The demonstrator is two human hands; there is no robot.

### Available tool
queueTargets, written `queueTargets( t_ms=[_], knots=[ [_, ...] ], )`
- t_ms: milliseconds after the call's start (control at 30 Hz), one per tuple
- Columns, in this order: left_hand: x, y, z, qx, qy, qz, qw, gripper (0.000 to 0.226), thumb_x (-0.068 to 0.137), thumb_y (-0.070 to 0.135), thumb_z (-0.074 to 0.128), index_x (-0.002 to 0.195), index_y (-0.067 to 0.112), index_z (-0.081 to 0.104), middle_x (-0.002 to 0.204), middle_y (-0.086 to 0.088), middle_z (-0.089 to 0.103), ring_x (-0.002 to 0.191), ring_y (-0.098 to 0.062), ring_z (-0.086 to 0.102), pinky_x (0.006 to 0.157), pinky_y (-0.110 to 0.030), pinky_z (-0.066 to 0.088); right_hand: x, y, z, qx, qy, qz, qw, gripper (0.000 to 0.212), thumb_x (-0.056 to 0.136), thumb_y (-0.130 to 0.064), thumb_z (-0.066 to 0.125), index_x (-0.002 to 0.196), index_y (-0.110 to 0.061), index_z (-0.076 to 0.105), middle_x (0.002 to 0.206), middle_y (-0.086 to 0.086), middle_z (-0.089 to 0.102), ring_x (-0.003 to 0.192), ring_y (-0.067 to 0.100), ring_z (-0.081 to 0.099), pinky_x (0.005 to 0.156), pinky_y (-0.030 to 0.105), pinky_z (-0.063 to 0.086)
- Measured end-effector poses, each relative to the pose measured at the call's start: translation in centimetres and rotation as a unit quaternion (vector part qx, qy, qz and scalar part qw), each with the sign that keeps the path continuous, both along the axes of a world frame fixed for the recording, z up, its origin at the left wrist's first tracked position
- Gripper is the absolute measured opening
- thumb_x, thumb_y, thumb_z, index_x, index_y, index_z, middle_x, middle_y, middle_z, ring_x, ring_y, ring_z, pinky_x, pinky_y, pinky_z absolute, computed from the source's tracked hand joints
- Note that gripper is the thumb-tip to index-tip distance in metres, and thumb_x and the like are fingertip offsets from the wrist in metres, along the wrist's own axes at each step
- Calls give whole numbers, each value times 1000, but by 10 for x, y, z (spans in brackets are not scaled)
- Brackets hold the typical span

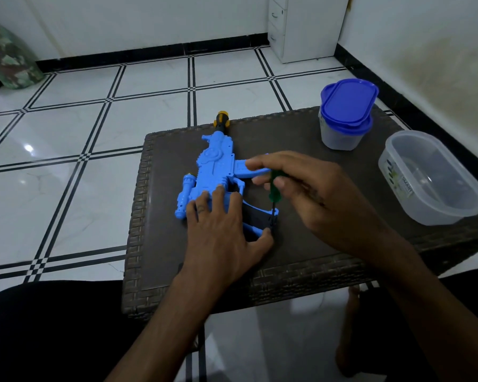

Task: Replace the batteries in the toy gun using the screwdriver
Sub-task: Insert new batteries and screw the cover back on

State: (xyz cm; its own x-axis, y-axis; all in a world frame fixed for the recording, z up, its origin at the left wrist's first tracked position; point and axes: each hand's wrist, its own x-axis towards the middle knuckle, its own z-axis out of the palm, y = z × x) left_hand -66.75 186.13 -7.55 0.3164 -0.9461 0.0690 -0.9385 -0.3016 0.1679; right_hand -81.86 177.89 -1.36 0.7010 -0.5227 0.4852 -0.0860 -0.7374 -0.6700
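- Seated at a low wicker-edged table (138, 244), a person works on a blue toy gun (213, 172) that lies flat on the dark tabletop, its yellow-and-black muzzle pointing away toward the far edge.
- Their left hand (221, 230) lies spread over the rear of the toy gun, fingers straight and pressing down on the blue body, thumb reaching out to the right beside the stock.
- Their right hand (309, 194) pinches the green handle of a screwdriver (273, 188) between thumb and fingers, the other fingers extended above the toy's magazine.
- Held nearly upright, the screwdriver has its dark shaft running down to the stock end of the toy, just beside the left thumb; whether the tip sits in a screw cannot be told.
- At the table's far right corner stands a clear tub with a blue lid (345, 117), a second blue lid resting askew on top.
- Nearer on the right edge sits an open, clear oval container (431, 183) with a label on its side.
- Beyond the table lies a white tiled floor (94, 128) with black lines, and a white drawer unit (301, 26) stands against the far wall.
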Motion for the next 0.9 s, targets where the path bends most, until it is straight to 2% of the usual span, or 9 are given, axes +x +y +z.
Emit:
queueTargets(
  t_ms=[67, 200, 300, 433, 600, 667, 767, 833, 900],
  knots=[
    [0, 0, 0, 5, -5, -1, 1000, 84, 69, 74, 28, 130, 19, 43, 152, -13, 33, 137, -40, 28, 114, -52, 22, 0, 0, 0, 4, -8, -11, 1000, 33, 94, 2, 55, 124, -9, 63, 112, 1, 69, 105, 10, 67, 90, 34, 55],
    [1, -1, 0, 7, -7, -1, 1000, 83, 69, 75, 29, 129, 19, 43, 153, -13, 32, 137, -39, 28, 114, -52, 22, 0, -6, -2, -79, 0, -51, 996, 17, 90, -4, 67, 105, -7, 72, 98, 3, 69, 89, 13, 65, 77, 35, 54],
    [1, 0, -1, 8, -1, 0, 1000, 85, 69, 75, 29, 132, 20, 43, 153, -13, 31, 137, -39, 27, 114, -52, 21, 1, -6, -3, -110, 15, -48, 993, 19, 92, -11, 65, 110, -6, 71, 104, 5, 67, 93, 13, 64, 80, 32, 53],
    [1, 0, -1, 0, 6, 1, 1000, 83, 68, 74, 31, 129, 19, 45, 151, -14, 34, 136, -40, 29, 113, -53, 23, 0, -3, 0, -53, -3, -17, 998, 30, 95, 2, 50, 120, -3, 67, 124, 5, 66, 119, 10, 59, 102, 24, 47],
    [0, -1, -1, 4, -6, 1, 1000, 84, 69, 74, 29, 130, 18, 45, 152, -14, 34, 135, -40, 29, 112, -53, 24, 0, -3, 1, -34, -7, -16, 999, 25, 91, 4, 60, 112, -5, 70, 100, -2, 68, 96, 9, 66, 84, 28, 54],
    [1, -1, -2, 7, -6, 1, 1000, 85, 68, 74, 29, 130, 18, 45, 152, -14, 33, 136, -40, 29, 112, -52, 24, -1, -5, 0, -52, -8, -39, 998, 20, 89, 2, 64, 106, -6, 71, 96, 0, 68, 90, 10, 65, 78, 32, 54],
    [1, -1, -1, 4, -5, 0, 1000, 85, 69, 74, 29, 131, 18, 45, 152, -14, 34, 135, -40, 30, 112, -52, 24, 0, -6, -1, -84, 8, -59, 995, 12, 91, -12, 67, 101, -10, 72, 96, 4, 65, 84, 14, 63, 72, 34, 53],
    [1, -1, 0, 9, -3, -2, 1000, 87, 68, 75, 27, 133, 19, 43, 153, -14, 31, 137, -40, 28, 113, -52, 23, 1, -5, -2, -100, 23, -56, 993, 15, 92, -15, 65, 105, -11, 70, 100, 4, 63, 86, 14, 61, 74, 32, 52],
    [1, 0, 0, 10, 5, -3, 1000, 87, 68, 75, 26, 133, 20, 42, 154, -13, 30, 138, -39, 25, 114, -52, 21, 0, -4, -2, -89, 24, -32, 995, 20, 95, -9, 59, 114, -7, 66, 109, 4, 63, 99, 12, 61, 84, 27, 51]
  ],
)
